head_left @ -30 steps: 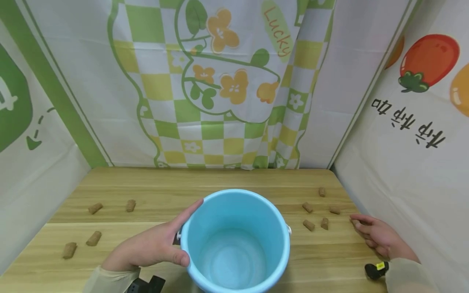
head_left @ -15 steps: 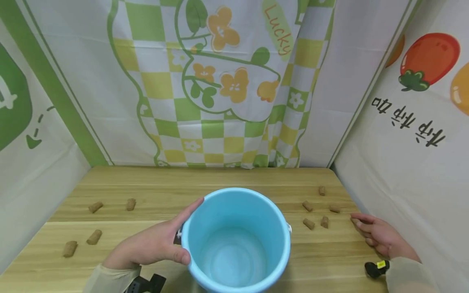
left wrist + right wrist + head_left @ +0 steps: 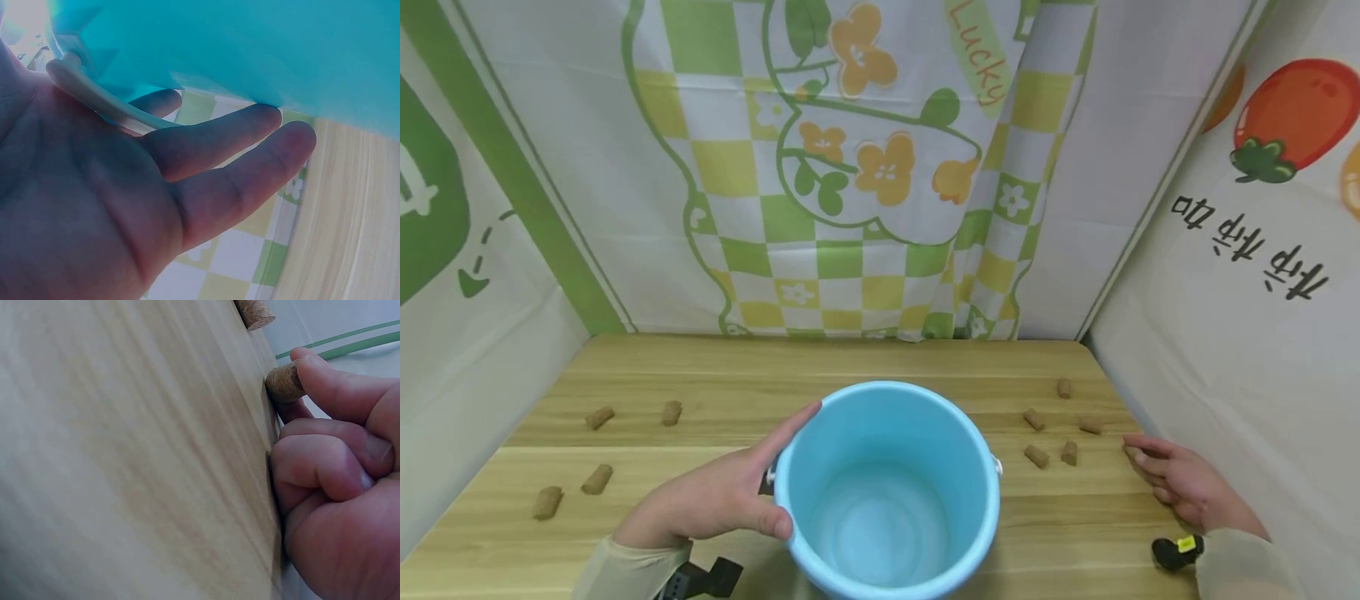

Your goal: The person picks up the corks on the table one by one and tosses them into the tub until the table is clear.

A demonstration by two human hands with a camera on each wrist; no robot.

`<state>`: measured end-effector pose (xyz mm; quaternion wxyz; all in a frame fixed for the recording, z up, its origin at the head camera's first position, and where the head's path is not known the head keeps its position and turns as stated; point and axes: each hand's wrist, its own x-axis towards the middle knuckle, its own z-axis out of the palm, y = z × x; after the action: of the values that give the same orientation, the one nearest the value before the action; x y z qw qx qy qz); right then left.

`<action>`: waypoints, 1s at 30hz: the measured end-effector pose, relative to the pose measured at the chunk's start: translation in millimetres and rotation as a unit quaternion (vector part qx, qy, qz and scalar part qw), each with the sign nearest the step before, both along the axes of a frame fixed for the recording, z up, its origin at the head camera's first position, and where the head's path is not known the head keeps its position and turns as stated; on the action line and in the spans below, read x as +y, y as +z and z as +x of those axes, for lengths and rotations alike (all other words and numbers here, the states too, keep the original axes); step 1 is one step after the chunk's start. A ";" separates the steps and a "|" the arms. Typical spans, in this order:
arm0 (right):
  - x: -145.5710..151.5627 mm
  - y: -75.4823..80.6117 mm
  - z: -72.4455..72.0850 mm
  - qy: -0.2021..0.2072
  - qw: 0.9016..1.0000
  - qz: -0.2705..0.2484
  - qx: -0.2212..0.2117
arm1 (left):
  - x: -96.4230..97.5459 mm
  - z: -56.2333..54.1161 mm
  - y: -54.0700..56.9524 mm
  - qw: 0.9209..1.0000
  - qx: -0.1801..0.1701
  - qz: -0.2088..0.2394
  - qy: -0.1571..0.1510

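While a bucket [image 3: 887, 421] is touched by the spread left hand [image 3: 726, 497], a cork [image 3: 284, 383] is pinched by the right hand [image 3: 1189, 483], loose corks [image 3: 1069, 452] nearby.

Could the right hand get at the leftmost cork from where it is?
Probably not easily: the right hand is pinching another cork, and the blue bucket and left hand lie between it and the leftmost cork.

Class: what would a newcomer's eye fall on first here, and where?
First, the big blue bucket front and centre, with the left hand touching its side. Then the red fruit print at upper right. Last, the right hand pinching a cork near the table's right edge.
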<state>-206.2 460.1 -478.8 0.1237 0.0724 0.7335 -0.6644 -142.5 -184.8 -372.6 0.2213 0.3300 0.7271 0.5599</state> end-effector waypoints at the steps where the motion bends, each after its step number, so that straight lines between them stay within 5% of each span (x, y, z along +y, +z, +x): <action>1: 0.0 -0.2 0.4 -0.004 1.000 -0.001 -0.001 | 0.0 0.0 -0.1 1.000 0.003 0.000 0.000; 13: 3.3 0.0 5.3 -0.004 1.000 0.009 -0.004 | 3.3 2.5 3.0 1.000 0.029 0.002 -0.002; 20: 1.2 1.5 2.4 -0.013 1.000 -0.009 -0.012 | 0.8 0.5 -0.5 1.000 0.009 -0.006 0.003; 26: 6.8 1.0 3.7 0.002 0.995 -0.095 0.000 | 0.5 1.4 0.9 1.000 -0.004 -0.009 0.005; 30: 7.7 0.2 3.4 0.029 0.978 -0.207 0.013 | 0.3 2.1 3.3 1.000 -0.011 -0.015 0.006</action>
<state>-202.8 467.8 -478.6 0.1457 0.0155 0.5835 -0.7988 -140.4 -184.4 -369.3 0.2310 0.3159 0.7346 0.5542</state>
